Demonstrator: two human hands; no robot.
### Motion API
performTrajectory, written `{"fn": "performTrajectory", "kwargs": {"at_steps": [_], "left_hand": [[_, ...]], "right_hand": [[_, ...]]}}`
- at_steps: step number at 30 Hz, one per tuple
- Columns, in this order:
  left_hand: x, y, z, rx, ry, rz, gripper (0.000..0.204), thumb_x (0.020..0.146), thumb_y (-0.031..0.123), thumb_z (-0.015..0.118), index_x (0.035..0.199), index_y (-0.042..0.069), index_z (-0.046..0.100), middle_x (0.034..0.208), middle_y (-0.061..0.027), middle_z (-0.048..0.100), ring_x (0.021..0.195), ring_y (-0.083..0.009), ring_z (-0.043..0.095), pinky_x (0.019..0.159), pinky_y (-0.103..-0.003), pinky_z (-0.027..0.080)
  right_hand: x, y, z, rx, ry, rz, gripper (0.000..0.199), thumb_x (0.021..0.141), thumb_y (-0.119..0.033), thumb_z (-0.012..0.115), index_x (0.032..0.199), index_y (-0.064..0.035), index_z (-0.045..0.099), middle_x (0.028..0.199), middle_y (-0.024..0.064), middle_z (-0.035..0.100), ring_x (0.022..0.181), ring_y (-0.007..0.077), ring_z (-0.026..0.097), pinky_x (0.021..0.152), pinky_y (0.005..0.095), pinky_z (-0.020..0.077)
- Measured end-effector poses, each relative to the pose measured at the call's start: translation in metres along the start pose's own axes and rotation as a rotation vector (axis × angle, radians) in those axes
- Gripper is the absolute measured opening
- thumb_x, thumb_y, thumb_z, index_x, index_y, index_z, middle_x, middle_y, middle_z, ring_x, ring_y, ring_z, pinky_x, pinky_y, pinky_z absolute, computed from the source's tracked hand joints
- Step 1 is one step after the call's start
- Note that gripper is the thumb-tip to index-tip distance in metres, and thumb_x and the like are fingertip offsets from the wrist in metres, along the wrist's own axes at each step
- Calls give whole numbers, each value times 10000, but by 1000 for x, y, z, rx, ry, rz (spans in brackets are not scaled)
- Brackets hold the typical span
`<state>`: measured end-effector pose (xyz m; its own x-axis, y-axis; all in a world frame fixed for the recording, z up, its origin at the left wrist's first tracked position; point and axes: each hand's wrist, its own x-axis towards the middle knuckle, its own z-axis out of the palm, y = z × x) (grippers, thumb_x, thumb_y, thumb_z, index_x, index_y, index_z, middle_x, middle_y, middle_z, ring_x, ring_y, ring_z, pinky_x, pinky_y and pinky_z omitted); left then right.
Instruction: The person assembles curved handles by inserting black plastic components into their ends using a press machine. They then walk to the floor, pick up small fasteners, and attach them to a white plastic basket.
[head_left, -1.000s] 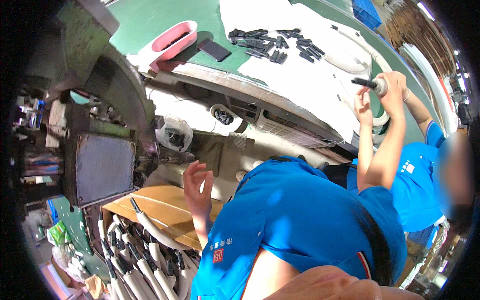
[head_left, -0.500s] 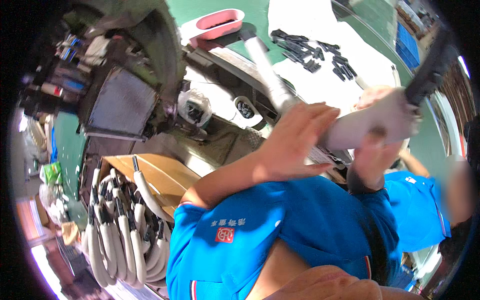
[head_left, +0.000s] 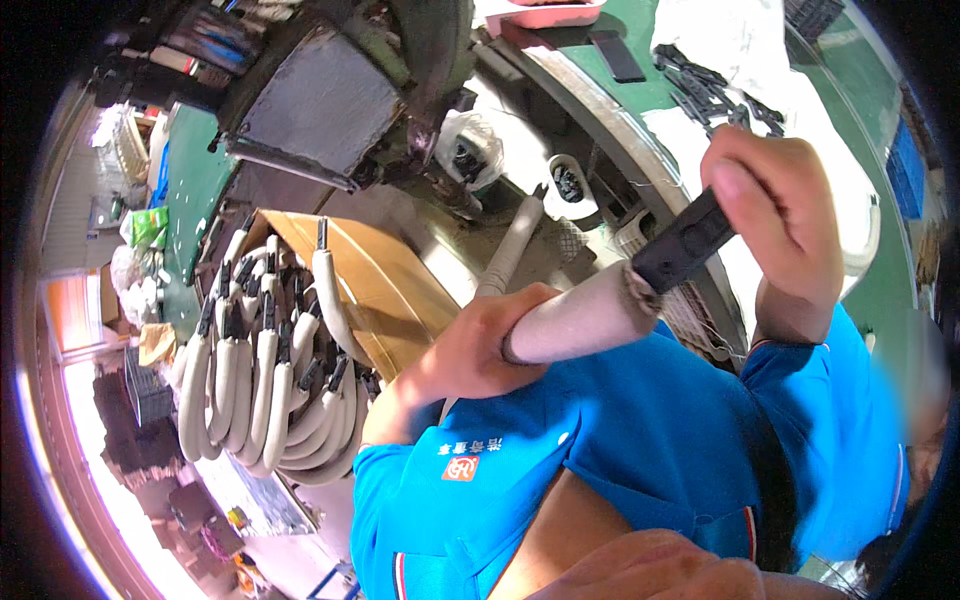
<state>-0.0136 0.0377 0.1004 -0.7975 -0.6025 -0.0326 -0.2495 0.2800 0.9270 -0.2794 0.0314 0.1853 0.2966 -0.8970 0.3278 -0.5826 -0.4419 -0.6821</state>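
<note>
A thick, pale grey foam-covered tube [head_left: 585,318] lies across the front of my body, with a black plastic end piece [head_left: 685,245] sticking out of its upper right end. My left hand [head_left: 475,345] is wrapped round the foam near the middle. At the other end, my right hand [head_left: 785,200] grips the black piece in a closed fist, its thumb along the side. Beyond my left wrist a narrower-looking foam length [head_left: 512,242] with a black tip points away; the join is hidden behind my hand.
At left, several foam tubes [head_left: 265,400] with black ends hang beside an open cardboard box [head_left: 350,270]. A machine [head_left: 320,105] stands behind. Black parts [head_left: 690,85] lie on white cloth [head_left: 720,25], near a phone [head_left: 617,57]. A white bowl [head_left: 581,212] holds small black pieces.
My right hand has moved from the foam onto the black end piece. My left hand has closed round the foam, and the tube has swung down and left. The view has shifted too.
</note>
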Motion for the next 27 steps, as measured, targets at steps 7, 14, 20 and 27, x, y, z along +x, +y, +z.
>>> {"fn": "performTrajectory", "kwargs": {"at_steps": [7,14,20,27], "left_hand": [[-37,-87,22,373,562,-334,319,619,187,730,870,45,594,725,-146,611,676,-239,629,607,-318,477],[-56,-127,-8,573,646,-564,326,608,226,673,901,108,596,763,-144,617,724,-303,606,637,-366,481],[-59,-153,-42,621,715,-729,425,609,310,651,989,130,593,778,-153,618,745,-311,595,667,-386,478],[-48,-147,-70,639,690,-753,450,618,296,659,1016,98,587,827,-172,621,798,-313,602,710,-385,479]], "right_hand": [[29,78,130,43,-74,74,361,898,-291,394,710,-12,523,541,195,471,511,371,492,477,418,361],[75,136,233,278,-166,126,436,914,-333,391,654,14,429,521,105,325,489,174,299,470,358,285],[134,152,272,87,-76,-100,322,895,-280,394,776,-18,539,627,218,534,653,406,544,573,461,419],[167,204,310,-148,-45,-395,287,860,-273,423,1080,-108,506,1005,192,551,816,360,567,696,405,482]]}}
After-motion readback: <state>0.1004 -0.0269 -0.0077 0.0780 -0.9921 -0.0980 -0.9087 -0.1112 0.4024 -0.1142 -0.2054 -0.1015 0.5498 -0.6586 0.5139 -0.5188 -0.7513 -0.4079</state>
